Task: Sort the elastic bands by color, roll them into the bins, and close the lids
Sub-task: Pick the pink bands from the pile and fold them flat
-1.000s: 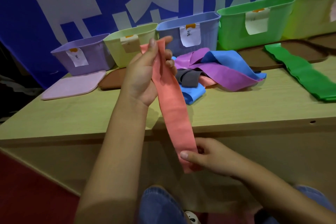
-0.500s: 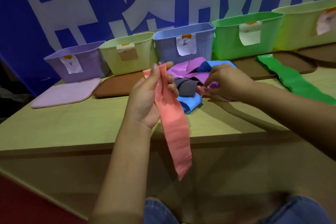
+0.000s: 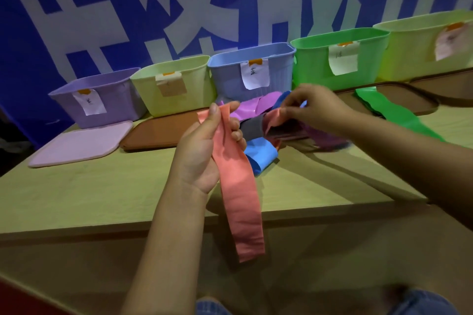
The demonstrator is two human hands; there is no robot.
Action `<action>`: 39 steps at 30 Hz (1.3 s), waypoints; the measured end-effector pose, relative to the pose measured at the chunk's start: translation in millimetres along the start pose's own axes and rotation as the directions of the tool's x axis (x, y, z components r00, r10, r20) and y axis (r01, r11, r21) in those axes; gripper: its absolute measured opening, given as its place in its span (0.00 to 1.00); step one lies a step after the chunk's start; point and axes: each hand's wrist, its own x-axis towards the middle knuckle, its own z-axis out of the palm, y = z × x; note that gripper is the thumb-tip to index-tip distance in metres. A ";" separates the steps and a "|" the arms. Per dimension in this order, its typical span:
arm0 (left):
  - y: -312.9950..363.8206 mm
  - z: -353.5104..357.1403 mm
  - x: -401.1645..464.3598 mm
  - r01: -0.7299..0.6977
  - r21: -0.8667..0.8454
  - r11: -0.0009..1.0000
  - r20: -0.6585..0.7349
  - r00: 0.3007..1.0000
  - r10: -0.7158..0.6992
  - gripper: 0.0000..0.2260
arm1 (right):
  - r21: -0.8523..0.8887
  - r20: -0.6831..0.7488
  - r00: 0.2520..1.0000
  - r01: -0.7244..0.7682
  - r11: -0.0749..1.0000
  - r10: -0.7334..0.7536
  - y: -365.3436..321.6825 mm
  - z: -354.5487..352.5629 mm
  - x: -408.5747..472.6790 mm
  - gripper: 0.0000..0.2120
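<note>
My left hand point(image 3: 202, 151) grips the top of a long salmon-pink band point(image 3: 240, 199) that hangs down past the table's front edge. My right hand point(image 3: 314, 107) pinches the end of a second salmon-pink band point(image 3: 275, 116) and lifts it out of the pile. The pile holds a purple band point(image 3: 252, 110), a dark grey band point(image 3: 252, 128) and a blue band point(image 3: 262, 155). A green band point(image 3: 394, 112) lies to the right. Along the back stand open bins: purple point(image 3: 107, 102), pale green point(image 3: 176, 84), blue point(image 3: 279, 71), green point(image 3: 340, 59) and another pale green point(image 3: 419, 46).
A pink lid point(image 3: 79, 144) lies flat before the purple bin, a brown lid point(image 3: 158, 130) before the pale green one, and a brown lid point(image 3: 409, 100) under the green band. A blue banner wall stands behind the bins. My knees show below the table edge point(image 3: 102, 230).
My right hand let go of the hanging band's lower end, reached up to the pile and pinched a second salmon-pink band. The left hand kept hold of its band.
</note>
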 end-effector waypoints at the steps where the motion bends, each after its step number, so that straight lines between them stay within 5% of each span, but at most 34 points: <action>1: 1.6 1.4 1.7 -0.002 -0.003 1.000 -0.004 1.000 0.002 0.14 | 0.089 -0.007 0.999 -0.053 0.995 0.054 -5.4 -8.0 7.2 0.05; 4: 5.5 5.1 7.3 -0.014 -0.013 1.000 -0.016 1.000 0.014 0.14 | 0.391 -0.035 0.985 -0.140 0.910 0.167 -20.4 -28.8 29.9 0.05; 9: 6.6 7.7 13.2 -0.031 -0.026 0.999 -0.063 0.998 0.030 0.14 | 0.656 -0.067 0.969 -0.136 0.742 0.236 -41.6 -47.3 57.2 0.10; 16: 10.8 4.4 16.0 -0.048 -0.056 0.997 -0.101 0.994 0.042 0.13 | 0.652 -0.178 0.953 -0.071 0.755 0.244 -60.2 -58.2 71.1 0.09; 18: 9.6 4.6 15.9 -0.045 -0.061 0.997 -0.111 0.993 0.038 0.13 | 0.621 -0.099 0.967 -0.125 0.774 0.235 -61.3 -49.5 69.5 0.08; 31: 4.0 10.7 7.5 -0.049 -0.055 0.997 -0.236 0.971 0.034 0.14 | 0.859 0.080 0.980 -0.159 0.487 0.180 -90.7 -48.8 11.8 0.08; 39: -4.1 29.1 -5.8 0.115 -0.066 0.991 -0.166 0.978 -0.124 0.24 | 0.870 -0.032 0.994 -0.023 0.492 0.104 -98.5 -31.7 -31.3 0.06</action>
